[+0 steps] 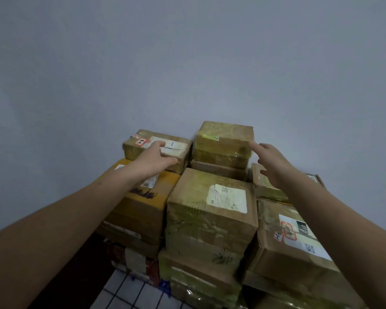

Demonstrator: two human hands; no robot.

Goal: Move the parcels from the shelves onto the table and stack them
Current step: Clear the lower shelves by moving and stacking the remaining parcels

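Cardboard parcels, wrapped in tape, stand stacked in several columns on a white gridded table (129, 291) against a grey wall (187, 52). Left hand (156, 157) lies flat on the far left parcel (143, 143), fingers loose, gripping nothing. Right hand (270, 161) is spread, its forefinger touching the far tall parcel (223, 141).

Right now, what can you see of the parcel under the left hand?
The parcel is a low brown cardboard box wrapped in glossy clear tape. It carries a white label and a small red-framed sticker with handwriting. It lies flat on the back left stack against the wall. The left hand rests on its near top edge.
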